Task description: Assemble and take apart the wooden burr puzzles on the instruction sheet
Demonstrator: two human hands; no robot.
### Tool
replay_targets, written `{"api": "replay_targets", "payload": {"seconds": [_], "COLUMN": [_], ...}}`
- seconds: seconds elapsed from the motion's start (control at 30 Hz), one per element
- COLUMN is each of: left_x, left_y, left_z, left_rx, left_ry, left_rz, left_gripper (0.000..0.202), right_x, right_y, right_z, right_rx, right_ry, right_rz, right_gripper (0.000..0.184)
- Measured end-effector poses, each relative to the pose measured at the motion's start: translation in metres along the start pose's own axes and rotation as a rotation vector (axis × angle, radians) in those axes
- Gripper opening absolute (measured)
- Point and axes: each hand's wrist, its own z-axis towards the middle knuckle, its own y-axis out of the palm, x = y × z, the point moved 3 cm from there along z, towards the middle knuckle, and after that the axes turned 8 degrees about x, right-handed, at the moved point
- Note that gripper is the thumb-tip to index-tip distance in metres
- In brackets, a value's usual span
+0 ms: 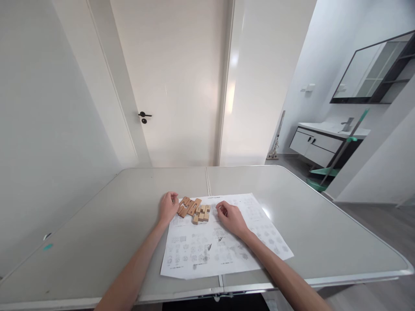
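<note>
Several small notched wooden puzzle blocks (193, 209) lie in a row on the top edge of a printed sheet of diagrams (220, 242) on a grey folding table (324, 216). My left hand (168, 207) rests just left of the blocks, fingers curled, its fingertips touching the leftmost block. On the paper just right of the blocks lies my right hand (231, 217), fingers curled loosely, a small gap away from the nearest block. Neither hand lifts a block.
A white door with a dark handle (144, 116) stands behind the table. To the right, a bathroom shows a vanity with sink (327, 138), a mirror (372, 71) and a green mop (337, 160) leaning by the doorway.
</note>
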Motion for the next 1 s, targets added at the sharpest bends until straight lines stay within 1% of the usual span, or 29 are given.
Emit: {"api": "replay_targets", "payload": {"seconds": [0.27,0.37,0.47,0.5,0.57,0.67,0.77,0.8,0.9,1.0], "left_x": [0.0005,-0.0004,-0.0005,-0.0001,0.0013,0.0033,0.0032,0.0026,0.0004,-0.0012], "left_y": [0.0003,0.0013,0.0018,0.0016,0.0010,0.0000,0.0000,0.0002,0.0009,0.0008], "left_z": [0.0000,0.0000,-0.0002,-0.0004,-0.0008,-0.0016,-0.0022,-0.0024,-0.0024,-0.0024], "left_rx": [-0.026,-0.050,-0.076,-0.083,-0.092,-0.103,-0.116,-0.122,-0.139,-0.149], "left_ry": [-0.001,0.003,0.009,0.012,0.020,0.030,0.028,0.025,0.015,0.009], "left_rz": [0.009,0.016,0.022,0.023,0.021,0.017,0.017,0.018,0.020,0.017], "left_gripper": [0.014,0.010,0.023,0.022,0.013,0.018,0.014,0.015,0.034,0.036], "right_x": [-0.0016,-0.0009,-0.0003,-0.0003,-0.0009,-0.0022,-0.0027,-0.0027,-0.0028,-0.0038], "right_y": [-0.0012,-0.0005,0.0003,0.0004,0.0002,-0.0006,-0.0010,-0.0010,-0.0008,-0.0010], "right_z": [-0.0001,-0.0001,-0.0001,-0.0001,-0.0002,-0.0006,-0.0010,-0.0012,-0.0017,-0.0022], "right_rx": [-0.002,-0.006,-0.012,-0.014,-0.017,-0.019,-0.021,-0.022,-0.021,-0.021], "right_ry": [-0.001,-0.004,-0.008,-0.010,-0.012,-0.015,-0.018,-0.019,-0.025,-0.032], "right_rz": [-0.011,-0.012,-0.010,-0.009,-0.010,-0.015,-0.019,-0.020,-0.020,-0.019], "right_gripper": [0.017,0.017,0.018,0.018,0.018,0.018,0.018,0.018,0.018,0.018]}}
